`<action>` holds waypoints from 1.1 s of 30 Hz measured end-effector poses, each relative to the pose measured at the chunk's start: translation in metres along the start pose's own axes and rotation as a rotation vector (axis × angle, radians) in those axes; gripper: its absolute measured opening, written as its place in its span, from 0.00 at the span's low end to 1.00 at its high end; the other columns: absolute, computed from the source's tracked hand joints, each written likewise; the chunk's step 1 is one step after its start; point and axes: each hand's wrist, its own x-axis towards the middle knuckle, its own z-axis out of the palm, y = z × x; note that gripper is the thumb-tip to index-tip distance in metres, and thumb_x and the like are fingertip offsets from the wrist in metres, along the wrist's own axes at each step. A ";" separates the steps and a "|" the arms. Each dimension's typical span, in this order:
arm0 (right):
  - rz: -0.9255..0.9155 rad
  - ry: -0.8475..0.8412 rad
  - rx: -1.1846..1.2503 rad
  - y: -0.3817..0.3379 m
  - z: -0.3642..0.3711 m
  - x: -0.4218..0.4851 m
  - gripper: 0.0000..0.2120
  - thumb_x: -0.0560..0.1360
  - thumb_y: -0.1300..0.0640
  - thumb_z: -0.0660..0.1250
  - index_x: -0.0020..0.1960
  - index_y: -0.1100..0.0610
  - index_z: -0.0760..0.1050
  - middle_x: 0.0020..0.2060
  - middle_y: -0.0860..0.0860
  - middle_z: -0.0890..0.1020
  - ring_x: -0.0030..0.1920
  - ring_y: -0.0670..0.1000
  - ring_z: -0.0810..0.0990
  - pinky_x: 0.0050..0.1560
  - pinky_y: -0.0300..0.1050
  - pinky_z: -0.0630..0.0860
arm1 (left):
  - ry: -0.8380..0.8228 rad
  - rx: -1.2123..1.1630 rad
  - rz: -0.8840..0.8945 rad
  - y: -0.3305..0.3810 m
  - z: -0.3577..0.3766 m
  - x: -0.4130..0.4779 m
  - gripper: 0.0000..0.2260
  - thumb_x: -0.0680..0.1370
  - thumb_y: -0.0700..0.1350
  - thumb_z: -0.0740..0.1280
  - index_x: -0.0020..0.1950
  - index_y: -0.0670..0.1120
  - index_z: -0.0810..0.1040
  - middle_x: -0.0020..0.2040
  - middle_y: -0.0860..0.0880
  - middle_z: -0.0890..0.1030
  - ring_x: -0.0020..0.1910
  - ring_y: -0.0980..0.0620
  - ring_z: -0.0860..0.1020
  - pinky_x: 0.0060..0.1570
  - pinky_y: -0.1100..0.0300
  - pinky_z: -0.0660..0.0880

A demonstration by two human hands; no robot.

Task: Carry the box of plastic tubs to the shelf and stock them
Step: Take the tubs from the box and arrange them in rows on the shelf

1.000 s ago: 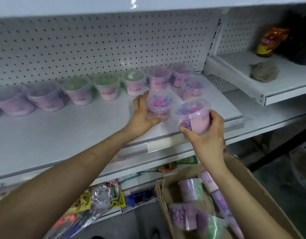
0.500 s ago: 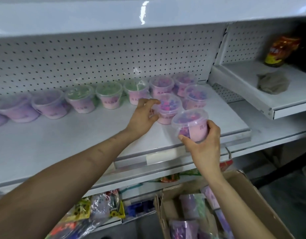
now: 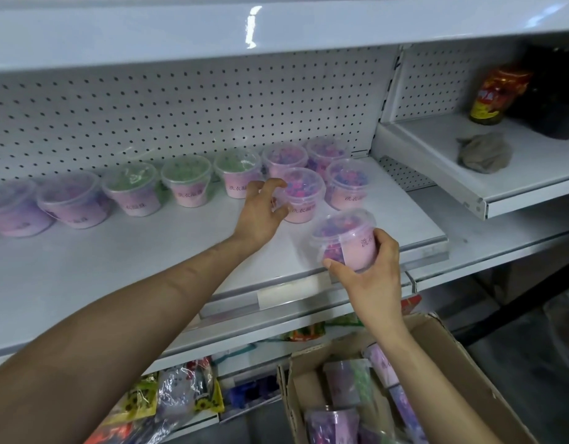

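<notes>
Down close at the lower right: open brown cardboard box (image 3: pixel 459 354), plenty of lidded plastic tubs (image 3: pixel 344 379) lying inside, so far from finished. Just above it, right hand (image 3: pixel 369 280) wrapped round a clear-lidded pink tub of purple beads (image 3: pixel 349 238), thumb low on the near side, fingers round the right, tub tilted to the left and hanging over the front lip of the white metal shelf (image 3: pixel 116 270). Carried further in over that lip than a second ago, not yet down. Further in, left hand (image 3: pixel 260 213) curled round the left side of a second pink tub (image 3: pixel 304 197), standing upright on the shelf. Slid back from the front edge over the last second and parked just beside another tub (image 3: pixel 347 184) at its right; looks placed, grip seemingly about to loosen. Means a free spot at the front for the right hand's tub. Beyond, back row of tubs (image 3: pixel 187 181) lined along the white pegboard wall (image 3: pixel 180 100), green-filled in the middle, purple to the left. Far right, on the neighbouring shelf (image 3: pixel 539 174), a grey crumpled rag (image 3: pixel 483 152) and a red-and-yellow bottle (image 3: pixel 498 97).
</notes>
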 end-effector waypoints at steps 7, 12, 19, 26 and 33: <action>-0.002 0.001 0.003 0.000 0.001 0.000 0.41 0.65 0.43 0.83 0.71 0.45 0.65 0.63 0.42 0.70 0.61 0.44 0.75 0.59 0.50 0.80 | -0.048 0.012 0.002 -0.003 0.001 0.003 0.24 0.79 0.48 0.73 0.74 0.53 0.71 0.69 0.44 0.68 0.61 0.44 0.76 0.70 0.48 0.73; -0.017 0.002 0.032 -0.012 0.014 0.006 0.41 0.65 0.42 0.83 0.71 0.45 0.65 0.63 0.43 0.71 0.62 0.44 0.74 0.59 0.48 0.79 | 0.035 0.073 0.032 0.007 -0.018 -0.029 0.24 0.80 0.55 0.68 0.76 0.52 0.72 0.71 0.46 0.71 0.69 0.46 0.71 0.72 0.50 0.69; -0.175 0.053 0.023 -0.042 0.069 -0.002 0.42 0.65 0.42 0.83 0.71 0.51 0.65 0.63 0.45 0.70 0.64 0.48 0.74 0.58 0.49 0.79 | -0.082 -0.175 -0.080 0.040 -0.063 -0.087 0.27 0.80 0.65 0.68 0.74 0.53 0.73 0.68 0.56 0.72 0.59 0.64 0.77 0.56 0.71 0.74; -0.328 -0.014 0.004 -0.059 0.128 -0.018 0.38 0.68 0.54 0.80 0.71 0.61 0.66 0.64 0.54 0.72 0.65 0.54 0.73 0.63 0.54 0.76 | -0.027 0.025 -0.218 0.017 -0.086 -0.080 0.39 0.67 0.71 0.75 0.72 0.54 0.74 0.67 0.52 0.74 0.65 0.54 0.75 0.59 0.57 0.75; -0.398 -0.237 -0.038 -0.041 0.124 -0.011 0.36 0.73 0.55 0.78 0.74 0.57 0.63 0.68 0.52 0.69 0.69 0.52 0.71 0.66 0.48 0.75 | -0.039 -0.011 -0.191 -0.013 -0.110 -0.065 0.30 0.71 0.57 0.81 0.70 0.56 0.77 0.67 0.56 0.77 0.63 0.55 0.76 0.62 0.58 0.74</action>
